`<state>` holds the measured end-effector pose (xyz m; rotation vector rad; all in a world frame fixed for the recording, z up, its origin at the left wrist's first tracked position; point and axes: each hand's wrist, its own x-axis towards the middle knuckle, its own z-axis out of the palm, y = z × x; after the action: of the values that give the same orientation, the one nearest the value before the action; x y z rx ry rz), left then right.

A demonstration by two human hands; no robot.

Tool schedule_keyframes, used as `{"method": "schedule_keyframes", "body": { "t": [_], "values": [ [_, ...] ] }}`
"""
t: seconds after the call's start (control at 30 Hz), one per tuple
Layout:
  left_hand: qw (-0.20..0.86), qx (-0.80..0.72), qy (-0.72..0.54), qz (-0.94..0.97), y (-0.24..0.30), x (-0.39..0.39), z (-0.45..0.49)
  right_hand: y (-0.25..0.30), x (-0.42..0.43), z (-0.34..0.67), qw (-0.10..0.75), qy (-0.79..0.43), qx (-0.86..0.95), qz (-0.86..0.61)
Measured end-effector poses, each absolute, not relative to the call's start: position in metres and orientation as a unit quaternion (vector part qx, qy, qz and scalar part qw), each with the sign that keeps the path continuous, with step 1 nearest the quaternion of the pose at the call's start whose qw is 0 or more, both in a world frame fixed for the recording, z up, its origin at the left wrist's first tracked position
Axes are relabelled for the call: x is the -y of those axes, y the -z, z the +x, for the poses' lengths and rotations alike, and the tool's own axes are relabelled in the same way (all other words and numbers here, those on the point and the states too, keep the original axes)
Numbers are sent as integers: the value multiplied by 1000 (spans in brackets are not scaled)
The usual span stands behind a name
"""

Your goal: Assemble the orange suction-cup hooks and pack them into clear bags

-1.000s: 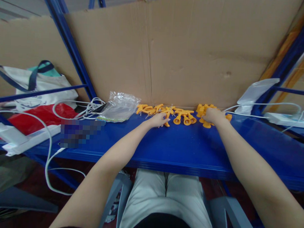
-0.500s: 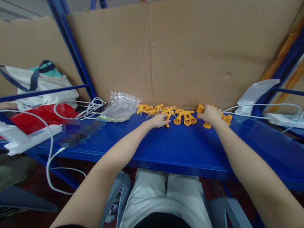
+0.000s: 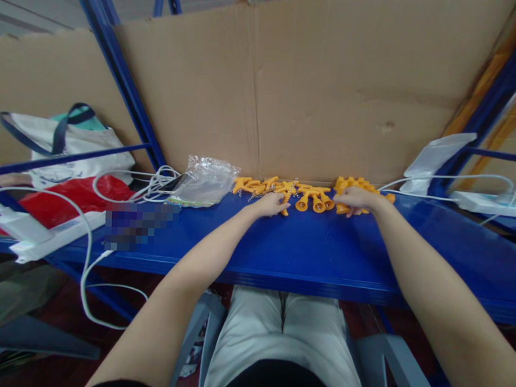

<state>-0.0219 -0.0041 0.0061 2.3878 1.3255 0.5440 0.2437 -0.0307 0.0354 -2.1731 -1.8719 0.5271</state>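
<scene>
Small orange plastic pieces with short metal chains [image 3: 245, 185] lie along the back of the blue table. Some orange pieces with flared, cup-like ends [image 3: 317, 203] face me between my hands. My left hand [image 3: 270, 205] is closed around a slim orange piece [image 3: 285, 209], its lower end showing below the fingers. Over the right-hand group of orange pieces [image 3: 356, 182], my right hand [image 3: 354, 198] has its fingers curled down on one of them. The fingers partly hide which piece that is.
A clear plastic bag [image 3: 210, 180] lies left of the orange pieces. White cables [image 3: 159, 181], a power strip [image 3: 62, 237], a red bag [image 3: 75, 201] and a cloth tote [image 3: 79, 148] are farther left. Cardboard [image 3: 320, 94] stands behind the blue table [image 3: 298, 251].
My right hand has shifted slightly down and toward me, with its fingers now showing below. More orange pieces show behind it. My left hand stays in place.
</scene>
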Motion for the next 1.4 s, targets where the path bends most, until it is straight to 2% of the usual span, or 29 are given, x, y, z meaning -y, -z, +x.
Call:
{"method": "schedule_keyframes", "body": {
  "t": [0.33, 0.53, 0.67, 0.83, 1.07, 1.4],
  "values": [
    [175, -468, -203, 842, -6, 4, -22, -23, 19, 256, 125, -151, 629, -753],
    [133, -444, -204, 862, -6, 2, -23, -29, 27, 251, 124, -120, 638, -751],
    [69, -427, -210, 877, -2, -6, -27, -32, 28, 245, 148, -52, 672, -723],
    [39, -431, -176, 884, 2, -12, -30, -31, 23, 242, 209, -16, 708, -675],
    [34, -450, -105, 886, -2, -7, -28, -24, 17, 241, 240, -28, 762, -601],
    [36, -455, -119, 882, 3, -10, -28, -17, 10, 247, 246, -41, 802, -543]
  ]
}}
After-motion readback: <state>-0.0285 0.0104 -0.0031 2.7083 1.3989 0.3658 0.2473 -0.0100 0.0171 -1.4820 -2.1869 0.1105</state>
